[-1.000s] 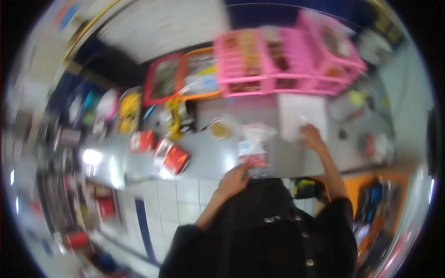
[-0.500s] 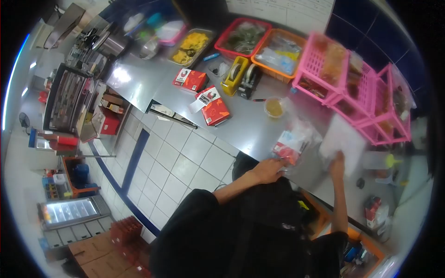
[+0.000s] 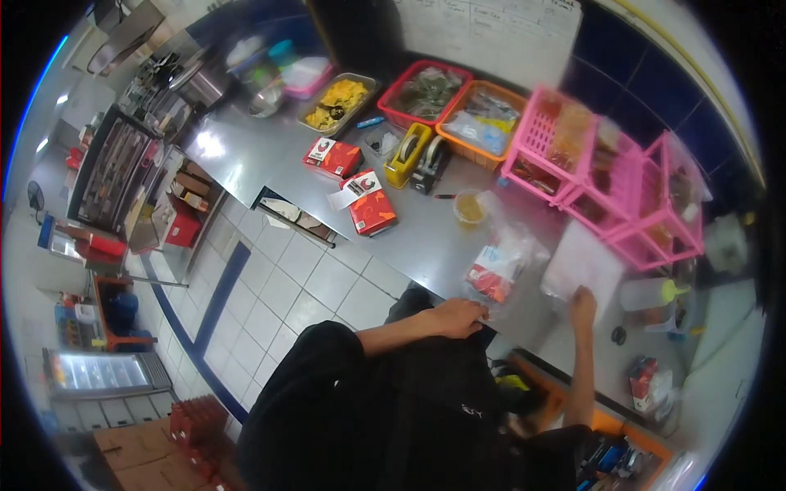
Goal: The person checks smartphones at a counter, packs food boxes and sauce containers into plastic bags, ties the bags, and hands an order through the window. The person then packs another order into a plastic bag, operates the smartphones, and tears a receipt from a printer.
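The white sheet [image 3: 585,252] lies on the bench [image 3: 430,250], in front of the pink baskets [image 3: 604,190]. The person's right hand [image 3: 582,308] is at its near edge, fingers bent and touching it; whether they pinch it cannot be told. Left of the sheet, a red-and-white box [image 3: 494,273] lies in a clear bag [image 3: 526,236]. The left hand [image 3: 458,317] is just beside them at the bench's front edge, fingers loosely curled, their hold on anything unclear. Farther left are a round tub [image 3: 470,211], a yellow tape dispenser [image 3: 407,162] and two red boxes [image 3: 373,213]
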`<state>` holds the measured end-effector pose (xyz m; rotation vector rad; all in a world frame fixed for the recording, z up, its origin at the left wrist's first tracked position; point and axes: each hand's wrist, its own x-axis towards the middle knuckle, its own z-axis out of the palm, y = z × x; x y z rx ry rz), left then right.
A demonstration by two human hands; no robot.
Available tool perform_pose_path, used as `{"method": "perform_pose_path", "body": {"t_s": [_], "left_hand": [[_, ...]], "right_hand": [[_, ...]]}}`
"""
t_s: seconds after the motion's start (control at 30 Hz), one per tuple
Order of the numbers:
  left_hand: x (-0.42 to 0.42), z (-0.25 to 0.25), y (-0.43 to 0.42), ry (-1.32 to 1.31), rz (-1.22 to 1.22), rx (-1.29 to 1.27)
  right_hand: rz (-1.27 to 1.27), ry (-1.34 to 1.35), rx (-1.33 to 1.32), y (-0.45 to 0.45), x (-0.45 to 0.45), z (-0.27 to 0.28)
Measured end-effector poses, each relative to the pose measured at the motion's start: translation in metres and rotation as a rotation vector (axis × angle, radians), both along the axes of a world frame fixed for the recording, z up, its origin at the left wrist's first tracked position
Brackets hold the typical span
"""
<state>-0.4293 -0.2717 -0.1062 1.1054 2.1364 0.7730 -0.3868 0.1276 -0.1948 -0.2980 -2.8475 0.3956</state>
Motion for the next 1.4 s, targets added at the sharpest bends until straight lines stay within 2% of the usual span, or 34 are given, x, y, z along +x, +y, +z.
{"method": "perform_pose_path", "body": {"t_s": [0.07,0.1,0.17,0.2,0.27,0.4,0.47,0.5,0.57,0.63,0.7,0.8,0.83,0.9,0.93,0.97,1.0,1.07,1.13,1.2,1.33,1.37,1.4], "left_hand": [[0.005,0.009,0.006,-0.003,-0.024,0.021],[0.006,0.013,0.009,0.001,-0.04,0.046],[0.011,0.008,0.017,-0.009,-0.061,0.053],[0.014,0.006,0.02,-0.019,-0.072,0.068],[0.018,0.002,0.023,-0.06,-0.073,0.078],[0.018,0.0,0.018,-0.115,-0.061,0.114],[0.015,-0.002,0.016,-0.136,-0.033,0.117],[0.016,-0.002,0.014,-0.16,-0.015,0.105],[0.014,-0.002,0.009,-0.172,0.014,0.125],[0.008,-0.003,0.006,-0.187,0.049,0.145],[0.006,-0.009,-0.001,-0.171,0.098,0.218],[-0.006,0.013,-0.012,-0.338,0.146,0.24],[-0.007,0.015,-0.014,-0.347,0.138,0.243],[-0.018,0.018,-0.015,-0.336,0.314,0.593],[-0.029,0.022,-0.017,-0.339,0.316,0.601],[-0.043,0.026,-0.02,-0.433,0.315,0.645],[-0.057,0.03,-0.027,-0.602,0.305,0.692],[-0.073,0.034,-0.044,-0.993,0.251,0.756],[-0.078,0.035,-0.062,-1.306,0.227,0.773],[-0.078,0.03,-0.081,-1.486,0.252,0.747],[-0.094,0.014,-0.16,-1.637,0.316,0.583],[-0.105,0.008,-0.184,-1.668,0.312,0.541],[-0.12,-0.011,-0.207,-1.959,0.134,0.681]], "right_hand": [[0.088,-0.115,-0.178,0.012,0.004,0.008],[0.081,-0.114,-0.185,0.017,0.006,0.01],[0.027,0.003,-0.123,0.025,0.007,0.019],[0.026,0.004,-0.124,0.021,0.006,0.033],[-0.075,0.172,-0.131,0.006,0.003,0.067],[-0.197,0.308,-0.081,0.013,-0.002,0.073],[-0.41,0.503,0.121,0.036,-0.007,0.063],[-0.402,0.502,0.127,0.037,-0.008,0.067],[-0.502,0.743,0.089,0.039,-0.015,0.092],[-0.533,0.953,0.317,0.035,-0.018,0.145],[-0.838,1.021,0.363,0.05,0.002,0.207],[-1.056,1.211,0.064,0.018,0.018,0.282],[-0.776,1.084,-0.081,-0.047,0.009,0.299],[-0.29,0.457,-0.278,-0.098,0.009,0.272],[-0.075,0.168,-0.389,-0.123,0.009,0.258],[-0.07,0.169,-0.382,-0.17,0.003,0.237],[-0.143,0.019,-0.885,-0.218,-0.005,0.211],[-0.312,-0.063,-1.592,-0.292,-0.018,0.178],[-0.414,0.043,-1.788,-0.319,-0.025,0.17],[-0.473,0.172,-1.764,-0.326,-0.031,0.168],[-0.618,0.485,-1.76,-0.352,-0.038,0.145],[-0.644,0.538,-1.767,-0.342,-0.034,0.115],[-0.255,0.522,-2.014,-0.324,-0.022,0.071]]}}
